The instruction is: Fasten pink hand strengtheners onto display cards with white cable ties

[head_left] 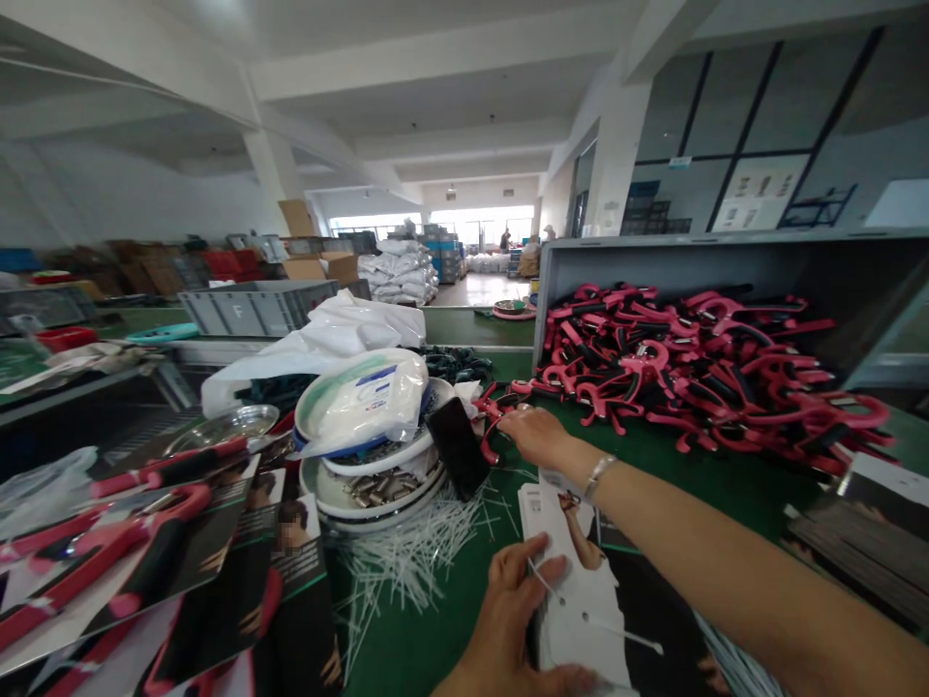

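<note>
My left hand (508,610) grips the edge of a printed card (581,600) that lies on a stack, with fingers and thumb over its left side. White zip ties (624,631) pass through holes in this card. Farther forward, my right hand (538,436) has its fingers closed on pink-handled clippers (495,418); the fingertips are partly hidden. A large heap of pink and black clippers (653,368) spills from a tipped grey crate (726,240) just beyond. Left of my hands, loose white zip ties (406,557) are scattered on the green table (464,639).
Stacked bowls (319,484) hold small metal parts and a plastic packet (377,402). A black phone (457,447) leans against them. Carded clippers (145,542) pile up at the left. More cards (863,542) lie at the right. A grey bin (254,308) stands behind.
</note>
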